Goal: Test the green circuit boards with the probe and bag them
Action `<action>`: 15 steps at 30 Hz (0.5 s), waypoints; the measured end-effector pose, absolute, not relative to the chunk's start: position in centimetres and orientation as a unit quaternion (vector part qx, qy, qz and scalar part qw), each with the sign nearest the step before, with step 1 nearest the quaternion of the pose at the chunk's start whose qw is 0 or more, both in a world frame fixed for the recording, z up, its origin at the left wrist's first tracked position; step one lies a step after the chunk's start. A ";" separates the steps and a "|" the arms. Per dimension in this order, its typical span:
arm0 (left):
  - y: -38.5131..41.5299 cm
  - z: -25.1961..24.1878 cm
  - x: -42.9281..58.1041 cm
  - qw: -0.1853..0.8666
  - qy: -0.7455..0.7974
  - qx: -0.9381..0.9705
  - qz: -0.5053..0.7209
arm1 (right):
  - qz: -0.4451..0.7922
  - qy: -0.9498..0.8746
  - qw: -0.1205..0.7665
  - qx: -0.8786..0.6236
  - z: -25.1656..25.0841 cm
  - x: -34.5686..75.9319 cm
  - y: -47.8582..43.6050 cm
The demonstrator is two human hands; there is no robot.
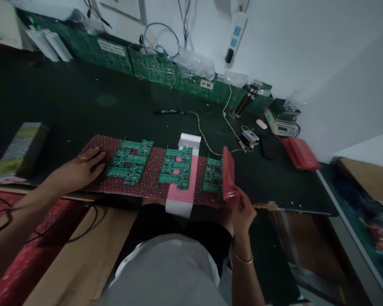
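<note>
A long sheet of red bubble wrap lies along the front of the dark bench, with three green circuit boards in a row on it: the left board, the middle board and the right board. My left hand rests on the wrap's left end, fingers stretched out beside the left board. In my right hand, the fingers pinch a raised flap of red bubble wrap at the sheet's right end. That flap hides the right edge of the right board. Under the middle board runs a white strip, seen partly through the wrap.
Behind the boards lie a black marker and a thin cable. Further right are a small grey device, a white mouse, a scale and a folded red bubble-wrap bundle. A box stands left.
</note>
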State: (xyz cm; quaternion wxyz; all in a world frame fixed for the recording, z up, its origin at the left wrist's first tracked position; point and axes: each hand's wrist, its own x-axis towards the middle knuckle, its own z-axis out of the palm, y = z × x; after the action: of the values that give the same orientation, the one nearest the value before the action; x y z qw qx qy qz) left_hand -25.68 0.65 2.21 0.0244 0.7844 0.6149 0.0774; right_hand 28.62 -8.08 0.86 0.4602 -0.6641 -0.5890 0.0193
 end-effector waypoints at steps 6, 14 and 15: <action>1.8 2.1 -28.5 0.054 0.590 0.799 0.100 | -0.130 -0.581 0.373 -0.712 0.7 34.2 -9.4; 3.4 1.5 -32.0 0.060 0.573 0.816 0.055 | 0.034 -0.677 0.380 -0.630 0.7 37.2 -8.7; 3.2 1.5 -32.2 0.060 0.565 0.821 0.062 | 0.042 -0.628 0.414 -0.658 0.7 37.7 -8.5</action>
State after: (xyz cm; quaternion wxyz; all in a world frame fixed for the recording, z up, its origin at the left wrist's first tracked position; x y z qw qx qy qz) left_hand -32.23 3.17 1.48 0.0602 0.8209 0.5646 0.0617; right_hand 37.70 -8.50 0.66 0.4144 -0.6577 -0.6277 0.0419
